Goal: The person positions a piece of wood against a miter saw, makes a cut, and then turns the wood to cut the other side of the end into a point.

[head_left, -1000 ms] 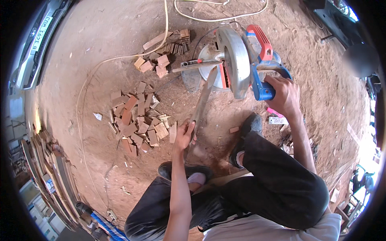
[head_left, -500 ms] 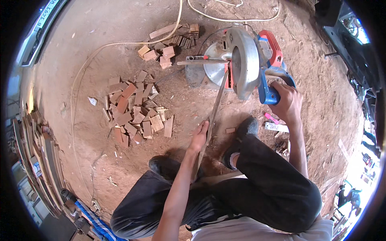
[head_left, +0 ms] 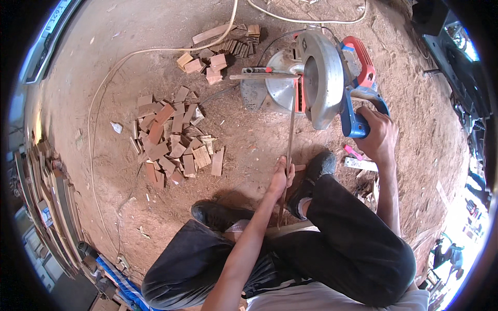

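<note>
My left hand is closed around a long, narrow wooden strip, held on edge with its far end at the red slot of the miter saw. My right hand grips the blue saw handle at the saw's right. The silver blade housing stands over the right side of the saw's round metal base. A short wooden bar lies crosswise on the base, its right end by the slot.
Loose cut blocks lie left, more behind. A pale hose and cords cross the dirt floor. Planks line the left, near a vehicle. A pink tool lies below the saw. My legs and shoes fill the near side.
My left hand has moved right with the strip, which now points more nearly straight away from me. The saw and my right hand appear shifted right in the view, along with a camera shift.
</note>
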The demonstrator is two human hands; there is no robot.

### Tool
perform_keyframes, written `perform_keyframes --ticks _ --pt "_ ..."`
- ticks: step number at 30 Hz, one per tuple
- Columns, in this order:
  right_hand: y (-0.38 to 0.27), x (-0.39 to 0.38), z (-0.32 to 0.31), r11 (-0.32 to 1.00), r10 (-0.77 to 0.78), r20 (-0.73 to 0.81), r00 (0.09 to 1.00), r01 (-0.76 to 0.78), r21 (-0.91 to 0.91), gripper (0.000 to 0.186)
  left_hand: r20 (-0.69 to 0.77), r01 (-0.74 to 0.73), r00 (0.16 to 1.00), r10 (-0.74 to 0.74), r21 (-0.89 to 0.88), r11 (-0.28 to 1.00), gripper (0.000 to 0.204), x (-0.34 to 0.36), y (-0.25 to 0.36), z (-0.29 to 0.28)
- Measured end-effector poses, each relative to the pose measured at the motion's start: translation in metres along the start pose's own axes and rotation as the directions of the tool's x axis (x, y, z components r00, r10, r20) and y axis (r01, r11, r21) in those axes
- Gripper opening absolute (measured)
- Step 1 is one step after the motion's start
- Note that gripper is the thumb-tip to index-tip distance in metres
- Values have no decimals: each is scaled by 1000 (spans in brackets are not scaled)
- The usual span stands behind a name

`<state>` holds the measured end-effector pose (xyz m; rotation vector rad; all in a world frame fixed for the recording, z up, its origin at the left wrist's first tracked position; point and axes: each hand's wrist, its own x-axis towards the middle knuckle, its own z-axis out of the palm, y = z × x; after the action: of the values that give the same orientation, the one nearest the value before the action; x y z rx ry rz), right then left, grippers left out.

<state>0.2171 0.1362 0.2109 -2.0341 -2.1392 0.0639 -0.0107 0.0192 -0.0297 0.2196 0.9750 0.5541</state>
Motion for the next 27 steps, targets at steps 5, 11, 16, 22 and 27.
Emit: perform_keyframes --ticks 5,11,16,22,27 --pt "3 -1 -1 999 33 22 999 -33 -19 37 18 -50 999 52 -65 997 44 13 -16 5" --pt "5 -2 2 1000 14 14 1000 -14 8 39 -15 -80 997 79 -82 993 50 18 -24 16" --pt "3 -1 1 999 34 27 999 -33 -14 39 25 -133 991 135 -82 988 50 23 -29 18" --pt "5 -3 0 1000 30 11 999 -30 0 39 0 -110 994 110 -37 993 42 24 -32 28" --pt "4 -4 6 999 36 14 999 -36 5 40 12 -156 988 156 0 988 44 26 -29 28"
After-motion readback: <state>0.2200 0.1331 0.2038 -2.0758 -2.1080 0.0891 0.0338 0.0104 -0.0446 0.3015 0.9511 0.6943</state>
